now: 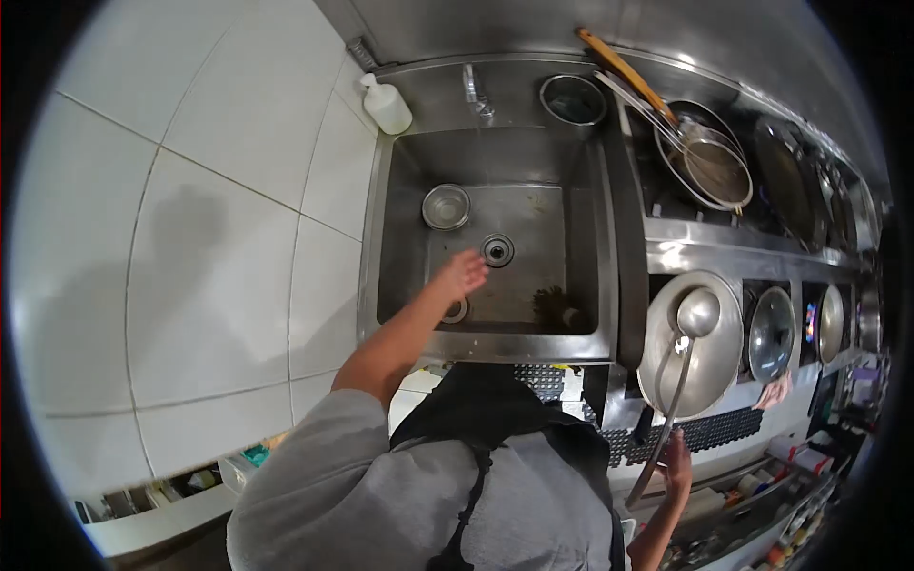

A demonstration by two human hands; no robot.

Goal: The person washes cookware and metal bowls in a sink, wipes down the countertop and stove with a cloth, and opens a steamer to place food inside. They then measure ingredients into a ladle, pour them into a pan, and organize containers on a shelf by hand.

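Observation:
My left hand (463, 273) reaches over the steel sink (590, 346), fingers stretched out and holding nothing. It hovers just left of the drain (497, 250). A small round metal bowl (447, 206) sits on the sink floor beyond the hand, and a pale ring-shaped item (455, 311) is partly hidden by my forearm. At my right side, my right hand (677, 464) is closed around the long handle of a ladle (699, 313). The ladle's round bowl rests over a large wok (716, 366) on the stove.
A dark scrubber (552, 306) lies in the sink's near right corner. Behind the sink are a white pump bottle (386, 105), a tap (476, 90) and a round metal container (573, 100). A strainer (718, 173) rests on a pan at the back burner. Lids (771, 333) stand further right.

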